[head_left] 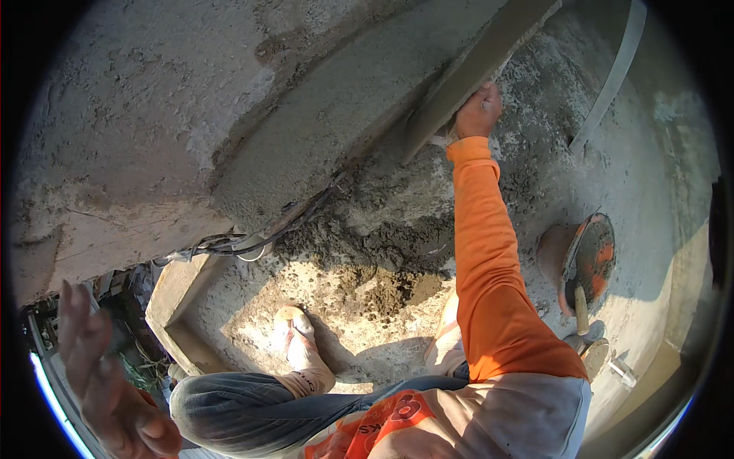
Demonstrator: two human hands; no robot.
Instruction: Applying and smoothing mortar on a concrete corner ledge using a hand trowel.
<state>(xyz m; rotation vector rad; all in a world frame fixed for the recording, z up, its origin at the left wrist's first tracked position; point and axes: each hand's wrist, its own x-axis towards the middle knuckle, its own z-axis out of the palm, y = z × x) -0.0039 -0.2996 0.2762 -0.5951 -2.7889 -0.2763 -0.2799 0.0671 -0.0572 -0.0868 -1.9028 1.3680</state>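
Observation:
My right hand (pixel 477 109) grips a long grey straightedge (pixel 466 80) at the top centre, lying diagonally along a band of damp grey plaster (pixel 321 107). Its fingertips are partly hidden. My left hand (pixel 103 379) is raised at the lower left, fingers apart and slightly curled, with nothing in it. Below the straightedge, dark wet mortar (pixel 367 241) is spread over the rough floor, beside a bundle of black cables (pixel 303 210) along the foot of the plastered face.
At the right stands a mortar bucket (pixel 554 264) with a wooden-handled tool (pixel 581 310). A pale curved strip (pixel 608 88) lies at the upper right. A low concrete kerb (pixel 176 294) borders the left, with plants (pixel 141 371) beyond. My feet (pixel 294 329) rest on the floor.

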